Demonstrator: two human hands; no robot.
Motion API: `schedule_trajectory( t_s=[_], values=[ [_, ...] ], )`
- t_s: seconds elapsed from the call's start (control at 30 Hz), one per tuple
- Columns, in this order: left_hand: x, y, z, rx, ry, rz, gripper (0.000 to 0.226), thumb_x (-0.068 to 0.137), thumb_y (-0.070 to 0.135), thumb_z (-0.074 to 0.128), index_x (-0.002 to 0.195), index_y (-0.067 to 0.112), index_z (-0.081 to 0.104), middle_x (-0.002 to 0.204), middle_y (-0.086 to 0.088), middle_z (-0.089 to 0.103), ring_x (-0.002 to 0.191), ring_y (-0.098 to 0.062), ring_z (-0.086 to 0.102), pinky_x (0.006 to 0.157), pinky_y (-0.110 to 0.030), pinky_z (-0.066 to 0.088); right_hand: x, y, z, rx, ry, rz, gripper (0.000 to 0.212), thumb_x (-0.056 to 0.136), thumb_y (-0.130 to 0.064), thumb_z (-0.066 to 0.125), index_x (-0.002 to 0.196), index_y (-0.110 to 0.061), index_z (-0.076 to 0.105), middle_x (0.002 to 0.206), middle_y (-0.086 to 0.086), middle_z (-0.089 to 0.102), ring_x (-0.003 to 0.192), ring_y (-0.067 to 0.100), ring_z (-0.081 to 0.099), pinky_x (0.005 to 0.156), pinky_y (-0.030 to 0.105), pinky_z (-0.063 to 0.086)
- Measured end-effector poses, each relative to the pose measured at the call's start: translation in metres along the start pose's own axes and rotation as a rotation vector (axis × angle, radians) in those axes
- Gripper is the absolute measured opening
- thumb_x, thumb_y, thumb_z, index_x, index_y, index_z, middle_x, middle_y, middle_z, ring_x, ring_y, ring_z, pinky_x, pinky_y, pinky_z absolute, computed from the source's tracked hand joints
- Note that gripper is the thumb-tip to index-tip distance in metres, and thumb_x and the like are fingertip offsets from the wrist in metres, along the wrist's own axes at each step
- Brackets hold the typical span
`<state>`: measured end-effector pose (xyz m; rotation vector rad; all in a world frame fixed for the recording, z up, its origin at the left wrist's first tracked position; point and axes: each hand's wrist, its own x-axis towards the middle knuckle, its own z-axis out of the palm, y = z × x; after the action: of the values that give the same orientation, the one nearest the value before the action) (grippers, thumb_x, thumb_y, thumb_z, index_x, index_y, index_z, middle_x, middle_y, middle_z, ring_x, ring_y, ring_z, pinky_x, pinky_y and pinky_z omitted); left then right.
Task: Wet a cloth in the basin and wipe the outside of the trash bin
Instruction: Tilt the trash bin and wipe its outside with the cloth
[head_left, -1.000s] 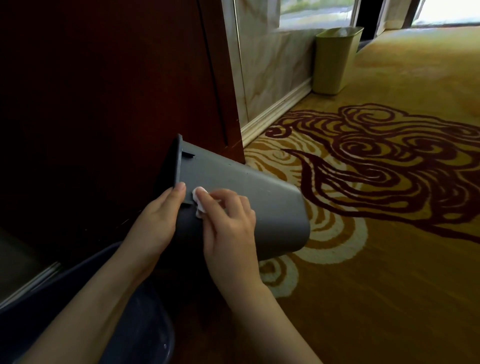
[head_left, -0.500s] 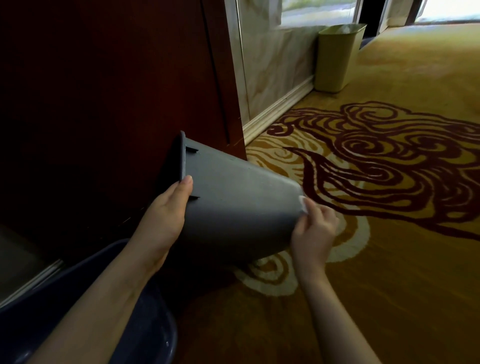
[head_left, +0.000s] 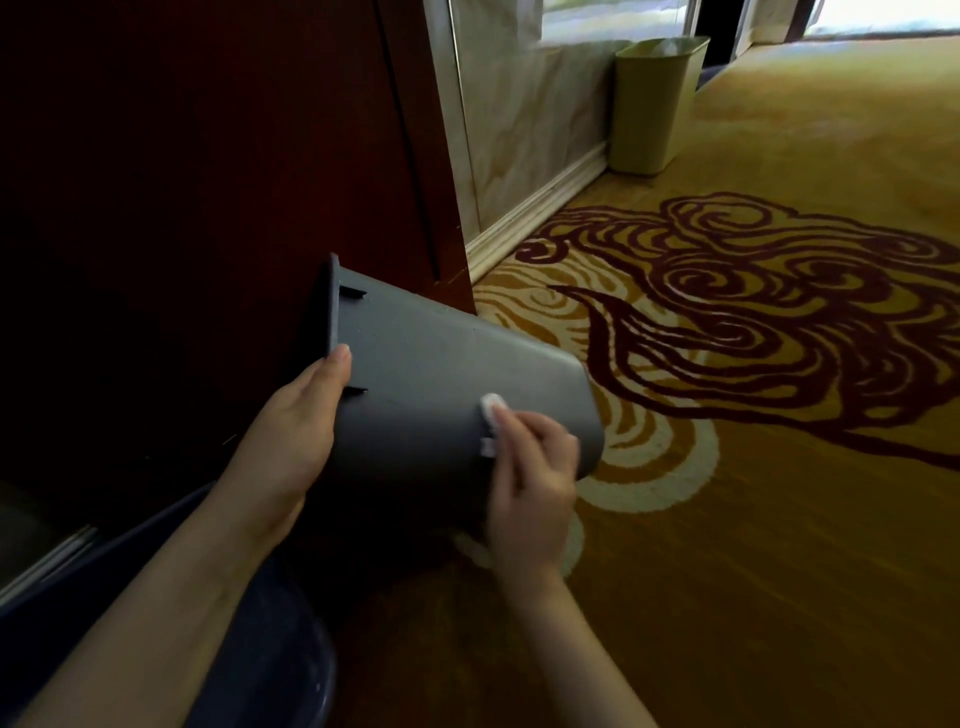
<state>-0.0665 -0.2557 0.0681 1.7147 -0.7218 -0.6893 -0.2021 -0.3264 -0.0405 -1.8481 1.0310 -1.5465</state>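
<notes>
A grey trash bin (head_left: 441, 374) is tipped on its side above the carpet, its rim to the left and its base to the right. My left hand (head_left: 296, 431) grips it by the rim end, thumb on the outer wall. My right hand (head_left: 530, 467) presses a small white cloth (head_left: 489, 415) flat against the bin's side near the base; only a bit of cloth shows past the fingers. The dark blue basin (head_left: 291, 670) lies low at the left, under my left forearm, mostly hidden.
A dark wooden door or panel (head_left: 208, 182) stands close behind the bin. A second, beige bin (head_left: 654, 104) stands against the marble wall farther back. Patterned yellow carpet (head_left: 753, 467) spreads out to the right.
My right hand wiped with the cloth from near the rim out to the bin's base edge, then came back onto the side near the base. The left hand kept its grip.
</notes>
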Motion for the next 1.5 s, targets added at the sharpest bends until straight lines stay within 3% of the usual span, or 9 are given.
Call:
schedule_trajectory(
  t_s=[0.3, 0.43, 0.6, 0.83, 0.97, 1.13, 1.3, 1.43, 1.5],
  values=[
    [-0.002, 0.001, 0.004, -0.024, -0.015, 0.025, 0.027, 0.091, 0.05, 0.043, 0.085, 0.046, 0.069, 0.099, 0.009, 0.074, 0.095, -0.01, 0.069, 0.082, -0.032, 0.05, 0.041, 0.114, -0.034, -0.046, 0.078, 0.804, 0.025, 0.095, -0.017, 0.048, 0.117, -0.012, 0.06, 0.119, 0.007, 0.056, 0.106, 0.016, 0.052, 0.091, 0.033, 0.046],
    [0.0, 0.002, 0.003, -0.034, -0.03, 0.028, 0.024, 0.092, 0.049, 0.044, 0.092, 0.043, 0.067, 0.099, 0.01, 0.075, 0.092, -0.007, 0.07, 0.077, -0.028, 0.049, 0.049, 0.076, -0.034, -0.146, 0.145, 0.431, 0.022, 0.095, -0.02, 0.048, 0.112, -0.015, 0.061, 0.112, 0.002, 0.056, 0.102, 0.009, 0.05, 0.084, 0.022, 0.042],
    [0.003, 0.004, 0.006, -0.034, -0.013, 0.039, 0.024, 0.093, 0.047, 0.043, 0.089, 0.042, 0.066, 0.095, 0.013, 0.075, 0.088, -0.004, 0.07, 0.075, -0.025, 0.05, 0.038, 0.029, -0.002, -0.177, -0.058, -0.107, 0.023, 0.092, -0.017, 0.049, 0.112, -0.016, 0.061, 0.101, -0.006, 0.051, 0.096, -0.001, 0.038, 0.085, 0.005, 0.03],
    [0.002, 0.005, 0.009, -0.031, 0.0, 0.06, 0.023, 0.093, 0.048, 0.041, 0.095, 0.04, 0.063, 0.106, 0.005, 0.071, 0.099, -0.013, 0.066, 0.079, -0.029, 0.049, 0.031, 0.1, -0.034, -0.12, 0.101, 0.703, 0.024, 0.096, -0.012, 0.045, 0.116, -0.008, 0.057, 0.118, 0.01, 0.051, 0.108, 0.019, 0.051, 0.084, 0.019, 0.038],
    [0.006, 0.008, 0.013, -0.043, -0.003, 0.058, 0.028, 0.093, 0.048, 0.04, 0.109, 0.035, 0.061, 0.108, 0.001, 0.069, 0.099, -0.015, 0.066, 0.078, -0.031, 0.049, 0.005, 0.045, -0.022, -0.022, 0.258, 0.455, 0.018, 0.093, -0.008, 0.047, 0.108, -0.007, 0.057, 0.107, 0.005, 0.051, 0.089, -0.003, 0.047, 0.073, 0.006, 0.04],
    [0.006, 0.006, 0.016, -0.01, 0.021, 0.066, 0.03, 0.093, 0.049, 0.041, 0.11, 0.034, 0.061, 0.111, 0.0, 0.069, 0.104, -0.017, 0.064, 0.088, -0.038, 0.049, -0.037, -0.013, 0.025, 0.097, 0.114, 0.209, 0.019, 0.085, -0.007, 0.055, 0.096, -0.022, 0.05, 0.097, -0.001, 0.046, 0.084, 0.003, 0.046, 0.074, 0.012, 0.041],
    [0.004, 0.004, 0.011, 0.013, 0.024, 0.082, 0.031, 0.093, 0.047, 0.043, 0.077, 0.046, 0.069, 0.089, 0.009, 0.076, 0.086, -0.009, 0.071, 0.07, -0.028, 0.054, -0.02, 0.058, 0.012, 0.073, 0.119, 0.565, 0.021, 0.088, 0.0, 0.051, 0.092, -0.019, 0.044, 0.098, 0.001, 0.042, 0.08, 0.013, 0.05, 0.064, 0.019, 0.042],
    [0.001, 0.003, 0.011, 0.016, 0.026, 0.096, 0.03, 0.093, 0.046, 0.043, 0.078, 0.045, 0.07, 0.088, 0.012, 0.075, 0.082, -0.005, 0.071, 0.068, -0.026, 0.05, 0.01, 0.106, -0.023, 0.035, 0.147, 0.822, 0.011, 0.093, -0.007, 0.048, 0.104, -0.01, 0.048, 0.11, 0.01, 0.045, 0.1, 0.027, 0.052, 0.074, 0.019, 0.041],
    [0.001, 0.002, 0.011, -0.003, 0.02, 0.091, 0.03, 0.093, 0.045, 0.043, 0.081, 0.042, 0.07, 0.089, 0.011, 0.075, 0.084, -0.005, 0.071, 0.071, -0.028, 0.05, 0.026, 0.101, -0.039, 0.023, 0.248, 0.765, 0.012, 0.092, -0.007, 0.049, 0.103, -0.014, 0.048, 0.114, 0.011, 0.045, 0.102, 0.025, 0.051, 0.075, 0.022, 0.043]
  ],
)
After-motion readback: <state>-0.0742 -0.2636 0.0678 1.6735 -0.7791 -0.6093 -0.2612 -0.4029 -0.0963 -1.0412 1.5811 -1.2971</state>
